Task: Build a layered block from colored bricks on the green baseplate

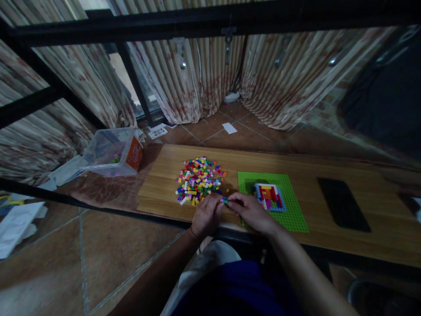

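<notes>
My left hand and my right hand meet over the near edge of the board. Between their fingertips they pinch small toy bricks, green and blue with a bit of pink; how many is too small to tell. Just beyond my left hand lies a loose pile of many-coloured toy bricks. Beside my right hand is a green baseplate. On it stands a rectangular brick build, with a pale blue and white border around red, yellow, orange and purple bricks.
The wooden board carries everything at hand. A black flat rectangular object lies at its right. To the left stands a clear plastic box with an orange label. Dark metal bars cross in front of striped curtains.
</notes>
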A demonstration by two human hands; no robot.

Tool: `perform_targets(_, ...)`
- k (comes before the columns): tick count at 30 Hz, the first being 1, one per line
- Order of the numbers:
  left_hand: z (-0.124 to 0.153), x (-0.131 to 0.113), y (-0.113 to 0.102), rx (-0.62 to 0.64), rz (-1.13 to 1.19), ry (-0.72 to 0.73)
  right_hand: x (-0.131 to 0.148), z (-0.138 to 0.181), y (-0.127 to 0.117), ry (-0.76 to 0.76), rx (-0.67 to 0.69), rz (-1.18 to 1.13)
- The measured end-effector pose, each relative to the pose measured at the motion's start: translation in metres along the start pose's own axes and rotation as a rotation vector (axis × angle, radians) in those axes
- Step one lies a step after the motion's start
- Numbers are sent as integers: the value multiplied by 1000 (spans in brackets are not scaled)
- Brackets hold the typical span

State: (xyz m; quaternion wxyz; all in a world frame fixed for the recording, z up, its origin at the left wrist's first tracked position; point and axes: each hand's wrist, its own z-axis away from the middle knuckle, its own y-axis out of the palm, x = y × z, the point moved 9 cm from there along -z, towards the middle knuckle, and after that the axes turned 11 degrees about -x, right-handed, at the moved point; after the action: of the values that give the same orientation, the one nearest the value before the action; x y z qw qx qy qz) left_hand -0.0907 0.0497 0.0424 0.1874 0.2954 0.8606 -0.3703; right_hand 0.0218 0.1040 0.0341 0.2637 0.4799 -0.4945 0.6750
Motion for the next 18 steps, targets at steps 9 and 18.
perform_targets(9, 2, 9, 2, 13, -57, -84, -14, 5, 1, 22, -316, -136)
perform_targets(18, 1, 16, 4, -21, -111, -118, -19, 8, -1, -13, -578, 9)
